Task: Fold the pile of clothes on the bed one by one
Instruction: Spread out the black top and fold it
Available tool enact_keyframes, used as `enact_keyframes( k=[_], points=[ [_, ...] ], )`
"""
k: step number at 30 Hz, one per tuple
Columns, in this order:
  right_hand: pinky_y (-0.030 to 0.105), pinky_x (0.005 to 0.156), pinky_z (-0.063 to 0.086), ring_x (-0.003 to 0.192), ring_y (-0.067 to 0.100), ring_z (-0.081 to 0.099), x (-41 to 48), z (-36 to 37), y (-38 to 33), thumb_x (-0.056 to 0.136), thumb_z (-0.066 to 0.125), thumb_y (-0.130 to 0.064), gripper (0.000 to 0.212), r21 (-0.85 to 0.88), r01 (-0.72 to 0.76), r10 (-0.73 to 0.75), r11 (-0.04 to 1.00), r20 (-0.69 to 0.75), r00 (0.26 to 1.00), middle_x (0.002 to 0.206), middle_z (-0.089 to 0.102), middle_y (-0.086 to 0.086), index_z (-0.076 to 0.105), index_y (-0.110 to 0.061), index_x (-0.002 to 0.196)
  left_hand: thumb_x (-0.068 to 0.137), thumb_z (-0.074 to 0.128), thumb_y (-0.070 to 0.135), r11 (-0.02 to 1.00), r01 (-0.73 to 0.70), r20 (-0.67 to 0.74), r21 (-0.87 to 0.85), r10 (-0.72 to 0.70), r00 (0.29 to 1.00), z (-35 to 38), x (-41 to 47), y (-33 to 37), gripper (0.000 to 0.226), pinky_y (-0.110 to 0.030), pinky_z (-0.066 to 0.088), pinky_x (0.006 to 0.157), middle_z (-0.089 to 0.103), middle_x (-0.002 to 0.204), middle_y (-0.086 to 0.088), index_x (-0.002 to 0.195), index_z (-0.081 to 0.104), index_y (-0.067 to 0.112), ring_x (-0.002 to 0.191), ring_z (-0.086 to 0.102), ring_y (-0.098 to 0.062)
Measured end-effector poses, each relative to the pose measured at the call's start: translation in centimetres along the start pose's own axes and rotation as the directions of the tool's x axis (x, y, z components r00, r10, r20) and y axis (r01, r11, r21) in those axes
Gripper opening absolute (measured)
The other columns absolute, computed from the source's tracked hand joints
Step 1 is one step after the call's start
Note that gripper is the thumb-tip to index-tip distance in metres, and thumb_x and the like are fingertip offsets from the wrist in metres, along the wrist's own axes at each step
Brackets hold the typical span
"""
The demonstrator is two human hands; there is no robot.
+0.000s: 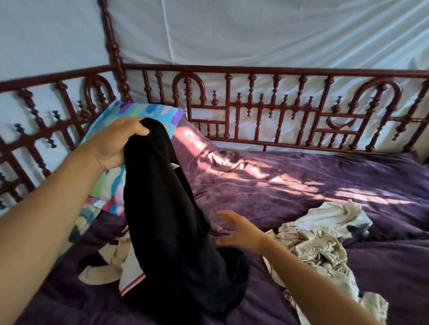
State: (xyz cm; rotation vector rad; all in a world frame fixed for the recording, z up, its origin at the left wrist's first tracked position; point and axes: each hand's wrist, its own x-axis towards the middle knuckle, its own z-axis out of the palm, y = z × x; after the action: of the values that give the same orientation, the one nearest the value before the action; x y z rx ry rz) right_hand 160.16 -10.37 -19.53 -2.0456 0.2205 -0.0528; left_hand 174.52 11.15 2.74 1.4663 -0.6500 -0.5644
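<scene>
Our left hand grips the top of a black garment, which hangs down with its lower end bunched on the bed. Our right hand hovers just beside it, fingers spread, holding nothing. Cream clothes lie crumpled to the right.

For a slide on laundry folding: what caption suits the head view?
Left hand holds up a black garment over the purple bedspread while the open right hand reaches toward it.
</scene>
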Motion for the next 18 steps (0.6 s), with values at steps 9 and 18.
enact_keyframes(
  k=[9,18],
  points=[
    [0.013,0.060,0.046,0.053,-0.002,0.054,1.1,-1.9,-5.5,0.088,0.053,0.007,0.019,0.418,-0.050,0.188,0.907,-0.295,0.937,0.055,0.062,-0.011,0.064,-0.006,0.081,0.066,0.046,0.009,0.997,-0.052,-0.002,0.060,0.052,0.999,-1.2,-2.3,2.5,0.031,-0.014,0.051,0.050,0.065,0.054,0.004,0.045,0.068,0.018,0.051,0.063,-0.005],
    [0.015,0.044,0.034,0.039,-0.003,0.039,-2.2,-16.6,-19.6,0.091,0.057,-0.014,0.036,0.247,0.344,-0.023,0.906,-0.783,0.622,0.037,0.043,-0.016,0.048,-0.018,0.056,0.088,0.063,0.022,0.843,-0.186,-0.250,0.505,0.349,0.903,-3.1,-1.0,7.5,0.007,-0.011,0.048,0.060,0.065,0.058,0.013,0.085,0.067,0.016,0.053,0.057,0.005]
  ],
)
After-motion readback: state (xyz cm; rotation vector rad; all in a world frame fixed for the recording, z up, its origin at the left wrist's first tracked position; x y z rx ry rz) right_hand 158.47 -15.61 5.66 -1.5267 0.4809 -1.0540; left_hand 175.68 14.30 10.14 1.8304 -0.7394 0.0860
